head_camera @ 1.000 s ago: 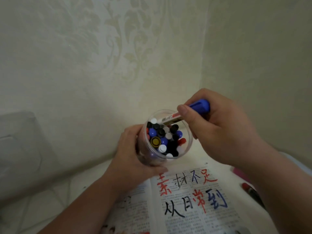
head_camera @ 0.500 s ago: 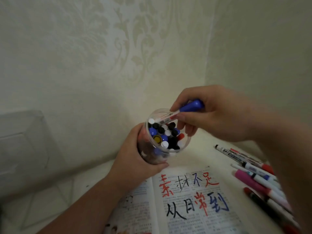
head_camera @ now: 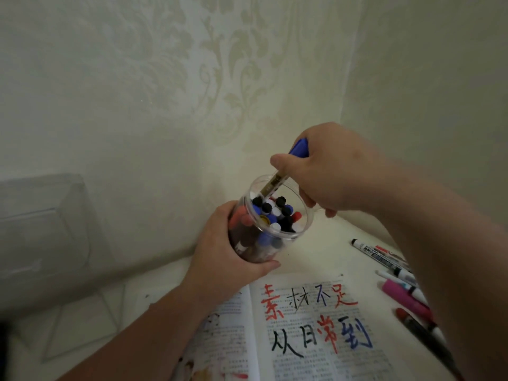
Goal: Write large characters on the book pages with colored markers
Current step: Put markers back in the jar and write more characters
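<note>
one blue-capped marker [head_camera: 273, 185], tilted, cap up-right, tip down-left in jar [head_camera: 302, 224]

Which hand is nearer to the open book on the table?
Left. The left hand grips the clear jar just above the open book; the right hand holds a blue-capped marker higher, over the jar's mouth.

The table [head_camera: 316, 259] has a pale cream top; an open book [head_camera: 310, 361] lies flat on it, with large red, black and blue characters on its right page; just right of the book lie several loose markers [head_camera: 417, 329], among them a pink marker [head_camera: 402, 296] and a white marker [head_camera: 379, 255] with a black cap.
</note>
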